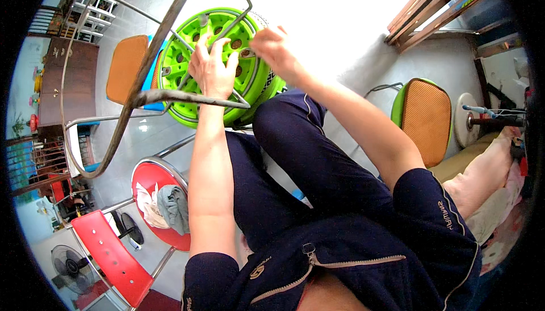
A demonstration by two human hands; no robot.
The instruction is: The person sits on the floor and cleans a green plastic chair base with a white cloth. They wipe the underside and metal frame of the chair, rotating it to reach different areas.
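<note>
A round bright green plastic seat base (172,104) with round holes stands tilted in front of me, with a grey metal chair frame (191,97) lying across it. My left hand (211,69) rests on the green base beside the metal bars, fingers bent and spread; whether it grips anything is hidden. My right hand (274,53) is at the base's right rim, blurred, with its fingers curled; nothing is plainly visible in it. Metal tabs with holes lie around the ring, one of them close to my right fingers. More green round parts show underneath.
A red round chair seat (170,239) holds crumpled cloths, beside a red backrest (111,256). Orange mesh pads stand at left (126,69) and right (427,121). A floor fan (72,265) is at lower left. Wooden furniture (425,9) stands at upper right. Another person's bare foot (483,175) shows at right.
</note>
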